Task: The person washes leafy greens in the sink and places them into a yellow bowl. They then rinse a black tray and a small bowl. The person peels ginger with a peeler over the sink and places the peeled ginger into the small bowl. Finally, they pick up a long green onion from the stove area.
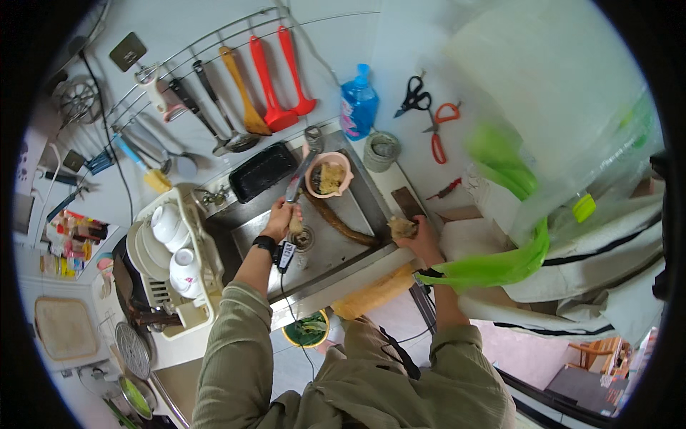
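Note:
My left hand (277,221) grips the pale handle of a knife (296,185), whose blade points up and away over the sink (345,210). At the sink's right rim, my right hand (420,240) has its fingers around a crumpled beige clump (402,228); its material is unclear. A long, curved brown root-like piece (340,221) lies in the basin between my hands. Beyond it, a pink bowl (349,177) holds a yellow sponge (331,177) and something dark. A brown flat block (406,201) lies on the counter just beyond my right hand.
A dish rack (206,279) with white bowls and plates stands left. A black tray (262,172) and blue soap bottle (359,107) are at the back. Utensils and scissors (415,96) hang on the wall. A green plastic bag (498,265) hangs across my right forearm.

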Action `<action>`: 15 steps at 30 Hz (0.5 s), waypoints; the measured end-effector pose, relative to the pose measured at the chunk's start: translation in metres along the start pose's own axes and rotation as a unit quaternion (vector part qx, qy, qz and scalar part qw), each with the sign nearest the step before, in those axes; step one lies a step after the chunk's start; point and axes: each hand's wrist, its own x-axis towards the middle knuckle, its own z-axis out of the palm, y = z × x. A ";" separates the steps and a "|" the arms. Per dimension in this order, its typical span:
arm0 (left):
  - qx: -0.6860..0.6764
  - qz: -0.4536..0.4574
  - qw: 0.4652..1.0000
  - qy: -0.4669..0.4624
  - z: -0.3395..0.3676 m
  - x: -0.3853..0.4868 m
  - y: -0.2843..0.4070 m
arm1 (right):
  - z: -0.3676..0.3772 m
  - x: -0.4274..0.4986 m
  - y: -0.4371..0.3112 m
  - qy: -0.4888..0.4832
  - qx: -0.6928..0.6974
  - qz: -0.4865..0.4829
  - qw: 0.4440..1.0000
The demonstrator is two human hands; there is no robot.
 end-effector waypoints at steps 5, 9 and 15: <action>-0.121 -0.041 0.992 -0.007 0.000 -0.003 -0.002 | 0.004 -0.014 -0.021 0.097 -0.120 0.038 0.987; -0.173 -0.038 0.982 -0.060 -0.003 -0.011 0.000 | 0.025 -0.010 -0.041 0.238 -0.135 -0.078 0.959; -0.182 0.035 0.975 -0.120 -0.003 -0.025 -0.008 | 0.136 0.022 -0.130 -0.142 0.507 0.064 0.847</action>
